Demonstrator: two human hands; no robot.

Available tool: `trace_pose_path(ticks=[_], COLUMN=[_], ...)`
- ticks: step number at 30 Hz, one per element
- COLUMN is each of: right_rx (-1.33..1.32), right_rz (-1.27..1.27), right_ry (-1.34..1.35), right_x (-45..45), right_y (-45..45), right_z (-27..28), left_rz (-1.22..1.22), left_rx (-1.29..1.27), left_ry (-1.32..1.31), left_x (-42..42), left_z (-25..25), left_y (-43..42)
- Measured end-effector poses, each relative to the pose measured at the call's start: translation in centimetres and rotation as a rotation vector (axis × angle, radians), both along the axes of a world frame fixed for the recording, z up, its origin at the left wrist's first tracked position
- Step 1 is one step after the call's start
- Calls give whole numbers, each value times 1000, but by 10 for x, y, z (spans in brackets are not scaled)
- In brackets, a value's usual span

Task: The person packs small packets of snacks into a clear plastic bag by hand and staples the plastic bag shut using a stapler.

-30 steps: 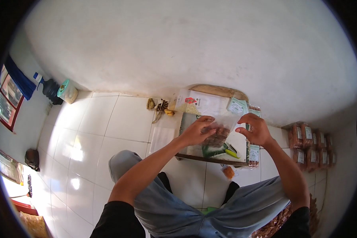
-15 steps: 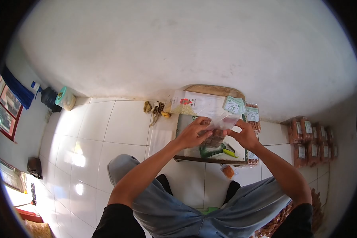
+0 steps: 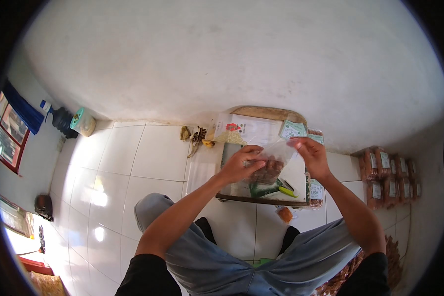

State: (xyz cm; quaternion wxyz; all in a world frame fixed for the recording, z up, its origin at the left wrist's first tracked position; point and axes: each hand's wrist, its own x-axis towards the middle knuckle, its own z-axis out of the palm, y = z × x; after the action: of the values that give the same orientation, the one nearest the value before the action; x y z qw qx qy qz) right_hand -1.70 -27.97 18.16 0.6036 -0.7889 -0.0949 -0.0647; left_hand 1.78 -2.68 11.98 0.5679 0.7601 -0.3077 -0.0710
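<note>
Above a low table (image 3: 301, 170), I hold a clear plastic bag (image 3: 273, 170) with brown pieces inside. My left hand (image 3: 242, 164) grips the bag's left side, fingers curled round it. My right hand (image 3: 310, 154) pinches the upper right edge of the bag, which is stretched out between both hands. Under the bag lies a bright green-handled tool (image 3: 287, 191), its kind unclear, on a dark green patch. Pale green printed labels (image 3: 292, 129) lie at the table's far right corner.
Filled, labelled packs (image 3: 390, 191) stand stacked on the floor at right. Another labelled pack (image 3: 316, 191) lies at the table's right edge. Bananas (image 3: 208, 143) lie left of the table near a printed plastic sack (image 3: 230, 129). A small orange packet (image 3: 284, 213) lies before my feet.
My right hand has moved up and to the right, drawing the bag's upper edge with it. My left hand stays nearly in place on the bag.
</note>
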Motion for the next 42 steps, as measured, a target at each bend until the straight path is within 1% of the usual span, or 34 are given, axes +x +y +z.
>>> trace_pose_path(ticks=[1, 3, 5, 6, 7, 9, 10, 12, 14, 16, 18, 19, 21, 23, 25, 27, 28, 30, 31, 33, 34, 36, 37, 39, 40, 42], right_rx=[128, 144, -198, -286, -290, -617, -610, -910, -914, -924, -1206, -1206, -1237, -1242, -1247, -1327, -1327, -1232, -1231, -979, -980, -980, -979, -1155, -1155, -1276], right_rz=[-22, -36, -82, 16, 18, 80, 75, 215, 227, 250, 337, 339, 446, 422, 401, 220, 223, 75, 75, 198, 203, 321, 318, 465, 462, 531], right_ry=[-68, -71, 106, 148, 143, 291, 296, 353, 376, 402, 359, 363, 470, 440, 406, 226, 226, 133, 137, 23, 24, -61, -55, -147, -144, 49], right_x=[2, 6, 13, 22, 28, 27, 30, 38, 42, 46, 51, 54, 62, 64, 64, 59, 55, 46, 40, 28, 22, 13, 13, 17, 22, 31], right_y=[0, -3, -12, -19, -16, -4, 3, 17, 28, 36, 42, 44, 45, 49, 50, 52, 52, 51, 51, 50, 50, 45, 40, 31, 31, 38], right_z=[6, 28, 49, 52, 65, 91, 98, 113, 125, 131, 133, 131, 122, 117, 113, 108, 107, 105, 107, 115, 116, 116, 113, 105, 105, 109], left_rz=[-8, -4, -3, 2, 11, 2, -12, -8, 10, -1, -14, -36, -46, -56, -69, -66, -66, -55, -45, -61, -77, -68, -63, -75, -79, -71], left_rx=[6, 13, 27, 69, 109, 72, 36, 72, 104, 81, 71, 63, 78, 91, 112, 64, 19, 59, 99, 140, 183, 189, 194, 169, 144, 134], left_ry=[-4, -19, -35, -82, -131, -154, -181, -182, -185, -255, -256, -262, -263, -265, -369, -361, -353, -395, -438, -440, -439, -461, -489, -464, -443, -453], left_x=[0, -1, -2, -1, 0, 1, 1, 3, 2, -2, -2, -2, -3, -3, -2, -1, -1, 1, 1, 3, 3, 2, 1, 0, -1, 0], left_z=[-1, 0, 0, 0, -1, -8, -10, -13, -11, -4, -6, -6, -3, -2, -6, -12, -14, -17, -17, -18, -19, -20, -19, -16, -14, -14], left_y=[0, -1, -1, -1, -3, -3, -4, -4, -4, -4, -3, -3, -3, -4, -4, -5, -5, -6, -6, -6, -6, -9, -11, -11, -12, -12])
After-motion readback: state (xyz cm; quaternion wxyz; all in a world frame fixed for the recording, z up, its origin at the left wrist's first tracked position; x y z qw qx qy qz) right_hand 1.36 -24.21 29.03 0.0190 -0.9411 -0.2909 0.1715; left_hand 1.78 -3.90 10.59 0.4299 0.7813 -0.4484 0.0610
